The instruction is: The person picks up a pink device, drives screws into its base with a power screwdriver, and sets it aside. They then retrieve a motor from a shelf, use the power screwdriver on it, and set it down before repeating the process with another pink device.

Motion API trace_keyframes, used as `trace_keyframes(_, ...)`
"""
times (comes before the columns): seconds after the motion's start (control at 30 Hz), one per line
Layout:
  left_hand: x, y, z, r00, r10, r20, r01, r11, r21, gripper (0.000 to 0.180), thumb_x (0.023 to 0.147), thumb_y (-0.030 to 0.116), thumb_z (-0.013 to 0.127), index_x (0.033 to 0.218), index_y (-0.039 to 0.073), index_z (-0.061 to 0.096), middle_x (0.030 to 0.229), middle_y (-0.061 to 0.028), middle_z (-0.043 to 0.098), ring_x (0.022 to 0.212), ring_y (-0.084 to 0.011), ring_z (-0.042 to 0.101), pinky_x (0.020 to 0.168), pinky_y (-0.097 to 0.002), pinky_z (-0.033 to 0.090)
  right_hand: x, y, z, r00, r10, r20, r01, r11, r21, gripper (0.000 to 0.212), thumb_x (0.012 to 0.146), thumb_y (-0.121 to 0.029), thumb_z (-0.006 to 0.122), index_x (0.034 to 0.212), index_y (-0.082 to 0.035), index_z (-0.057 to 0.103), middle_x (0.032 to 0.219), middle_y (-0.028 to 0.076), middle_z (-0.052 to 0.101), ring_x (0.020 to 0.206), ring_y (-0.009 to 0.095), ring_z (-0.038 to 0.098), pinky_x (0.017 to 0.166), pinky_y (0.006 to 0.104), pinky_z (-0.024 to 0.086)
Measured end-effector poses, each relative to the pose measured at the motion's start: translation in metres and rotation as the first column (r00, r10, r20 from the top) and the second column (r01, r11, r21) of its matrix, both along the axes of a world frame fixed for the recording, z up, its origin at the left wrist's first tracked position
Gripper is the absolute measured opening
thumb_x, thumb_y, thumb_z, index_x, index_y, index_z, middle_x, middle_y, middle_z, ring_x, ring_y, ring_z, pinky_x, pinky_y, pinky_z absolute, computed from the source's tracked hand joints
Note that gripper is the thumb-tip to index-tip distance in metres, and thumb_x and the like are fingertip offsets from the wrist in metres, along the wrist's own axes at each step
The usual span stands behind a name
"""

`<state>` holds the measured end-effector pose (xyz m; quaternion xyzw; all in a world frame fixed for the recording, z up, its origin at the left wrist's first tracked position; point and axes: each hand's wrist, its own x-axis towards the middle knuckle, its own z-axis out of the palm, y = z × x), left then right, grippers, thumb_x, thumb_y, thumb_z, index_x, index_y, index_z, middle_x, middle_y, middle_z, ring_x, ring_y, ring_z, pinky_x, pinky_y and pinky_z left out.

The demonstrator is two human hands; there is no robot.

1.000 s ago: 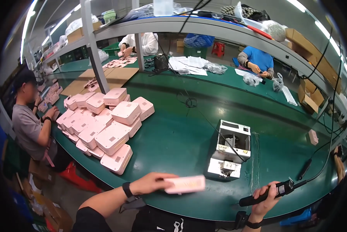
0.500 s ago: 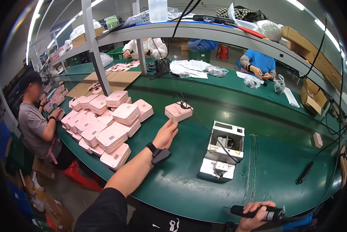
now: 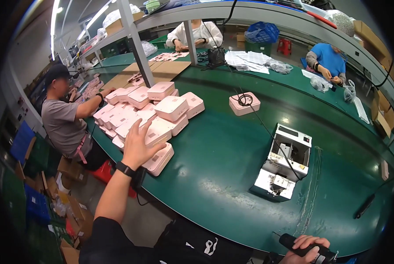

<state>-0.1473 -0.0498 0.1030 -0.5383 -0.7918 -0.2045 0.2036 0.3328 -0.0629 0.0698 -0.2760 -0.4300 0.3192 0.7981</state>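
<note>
My left hand [image 3: 137,147] reaches over the near side of a heap of pale pink plastic cases [image 3: 172,108], its fingers spread. Nothing is in its grasp, and whether it touches a case I cannot tell. Near the front edge, my right hand [image 3: 311,250] is wrapped round a black electric screwdriver [image 3: 290,241], whose thin bit points left. A single pink case [image 3: 238,109] lies apart on the green bench, a coiled black cable [image 3: 245,100] in front of or on it. Right of centre stands a white and black screw feeder [image 3: 282,160].
A co-worker in grey [image 3: 63,123] works at the left end. Two more people sit across the bench, one in white [image 3: 205,33], one in blue [image 3: 328,59]. A metal shelf frame [image 3: 137,48] rises beyond the heap. Another black-handled tool [image 3: 364,207] lies at right.
My left hand has moved left from beside the single case to the heap, its fingers spreading. The view has shifted left. My right hand still holds the screwdriver.
</note>
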Motion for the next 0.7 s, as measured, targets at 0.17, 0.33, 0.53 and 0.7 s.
trace_keyframes(0.17,-0.034,-0.012,-0.017,0.993,-0.066,-0.100,0.046,0.979,-0.198,0.076,0.066,0.045,0.079,0.132,0.016,0.055,0.135,-0.0249,0.047,0.124,-0.0413,0.046,0.106,-0.0493,0.036,-0.007,0.002,0.004,0.995,0.001,0.104,0.001,1.000,-0.020,0.023,0.091,-0.026,0.059,0.101,-0.007,0.051,0.066,0.010,0.054,0.049,0.021,0.050,0.050,0.0324,0.047)
trace_keyframes(0.33,-0.041,-0.008,-0.015,0.992,-0.102,-0.080,0.081,0.970,-0.228,0.073,0.063,0.036,0.077,0.131,0.017,0.057,0.132,-0.0259,0.049,0.123,-0.0404,0.047,0.105,-0.0481,0.037,-0.006,-0.011,-0.002,0.997,-0.039,0.062,0.038,0.999,0.023,0.023,0.091,-0.025,0.059,0.101,-0.006,0.050,0.068,0.011,0.055,0.049,0.021,0.050,0.050,0.0324,0.047)
trace_keyframes(0.53,-0.035,0.000,0.012,0.990,-0.139,-0.019,0.122,0.921,-0.370,0.072,0.059,0.030,0.075,0.127,0.014,0.059,0.122,-0.0219,0.052,0.112,-0.0369,0.052,0.100,-0.0458,0.040,-0.003,-0.016,-0.022,0.992,-0.124,-0.030,0.124,0.992,-0.004,0.024,0.091,-0.028,0.054,0.100,-0.008,0.045,0.064,0.006,0.048,0.047,0.015,0.045,0.050,0.0281,0.041)
trace_keyframes(0.7,-0.021,-0.004,0.014,0.962,-0.257,-0.090,0.225,0.936,-0.271,0.069,0.056,0.026,0.074,0.123,0.013,0.062,0.115,-0.0207,0.053,0.108,-0.0365,0.052,0.094,-0.0448,0.041,0.010,-0.017,-0.025,0.997,-0.073,0.022,0.074,0.997,-0.030,0.027,0.092,-0.033,0.051,0.100,-0.009,0.043,0.065,0.002,0.046,0.048,0.012,0.044,0.052,0.0262,0.038)
